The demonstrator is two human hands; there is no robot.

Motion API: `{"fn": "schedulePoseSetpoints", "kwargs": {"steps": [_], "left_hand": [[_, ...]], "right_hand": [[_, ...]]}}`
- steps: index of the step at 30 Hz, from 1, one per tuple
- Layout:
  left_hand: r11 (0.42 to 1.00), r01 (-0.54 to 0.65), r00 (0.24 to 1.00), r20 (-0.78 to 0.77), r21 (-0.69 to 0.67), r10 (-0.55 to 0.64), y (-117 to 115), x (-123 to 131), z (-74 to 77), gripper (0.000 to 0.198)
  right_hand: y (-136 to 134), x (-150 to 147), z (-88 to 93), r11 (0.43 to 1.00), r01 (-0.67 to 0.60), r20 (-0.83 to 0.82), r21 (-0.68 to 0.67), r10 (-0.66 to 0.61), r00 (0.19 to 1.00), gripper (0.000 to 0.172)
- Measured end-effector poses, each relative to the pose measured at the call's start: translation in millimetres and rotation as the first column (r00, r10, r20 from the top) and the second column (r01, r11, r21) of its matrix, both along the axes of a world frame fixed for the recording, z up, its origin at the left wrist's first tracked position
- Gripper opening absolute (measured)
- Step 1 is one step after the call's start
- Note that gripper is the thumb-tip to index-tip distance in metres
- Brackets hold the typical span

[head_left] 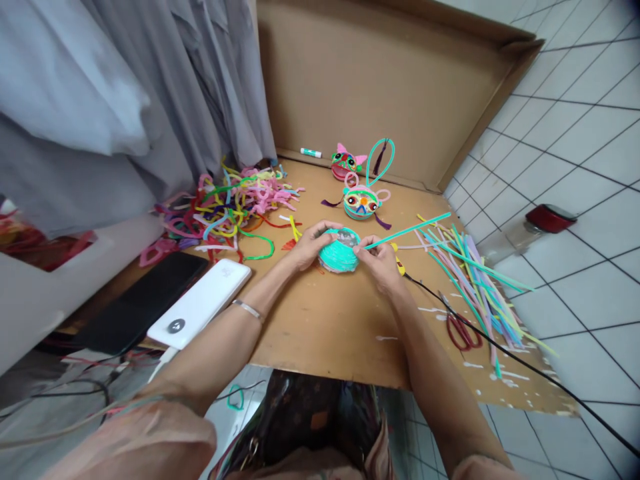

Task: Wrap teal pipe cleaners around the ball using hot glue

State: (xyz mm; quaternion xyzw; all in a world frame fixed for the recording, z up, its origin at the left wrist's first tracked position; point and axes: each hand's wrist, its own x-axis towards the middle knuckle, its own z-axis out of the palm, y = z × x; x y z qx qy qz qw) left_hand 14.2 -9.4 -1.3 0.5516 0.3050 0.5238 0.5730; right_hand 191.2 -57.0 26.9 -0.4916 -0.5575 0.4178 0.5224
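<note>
A small round form (pixel 339 259) wound with turquoise pipe cleaner sits low over the table, its greyish top partly bare. My left hand (pixel 314 244) curls around its left side, thumb on the upper rim. At the right edge, my right hand (pixel 380 265) pinches a turquoise pipe cleaner (pixel 420 228), whose long free end sticks out to the right. Whether its near end is attached to the form is hidden by my fingers. Just beyond stands an animal-face ornament (pixel 361 205) with pink ears and purple tassels. A red and pink one (pixel 344 163) is behind it.
Bent pipe cleaners (pixel 225 207) heap at left, near a white power bank (pixel 203 301) and a black slab (pixel 143 300). Straight pipe cleaners (pixel 475 280) and red-handled scissors (pixel 463 332) lie right. A black cord (pixel 475 327) runs from a yellow tool (pixel 399 260). Cardboard (pixel 375 87) stands behind.
</note>
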Motion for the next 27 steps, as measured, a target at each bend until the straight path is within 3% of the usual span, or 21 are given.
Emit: {"fn": "schedulePoseSetpoints", "kwargs": {"steps": [8, 16, 27], "left_hand": [[0.998, 0.056, 0.995, 0.087, -0.026, -0.053, 5.1, -1.0, -7.6, 0.042], [0.989, 0.098, 0.981, 0.180, -0.110, -0.077, 5.1, 0.8, -0.4, 0.035], [0.989, 0.020, 0.983, 0.183, -0.148, 0.008, -0.8, 2.1, 1.8, 0.028]], "right_hand": [[-3.0, -2.3, -1.7, 0.999, 0.037, 0.004, 0.001, -0.037, 0.999, 0.034], [-2.3, -3.2, -8.0, 0.997, 0.067, -0.027, 0.027, -0.066, 0.997, 0.031], [-4.8, -6.8, -9.8, 0.997, 0.072, -0.037, 0.021, -0.071, 0.997, 0.030]]}}
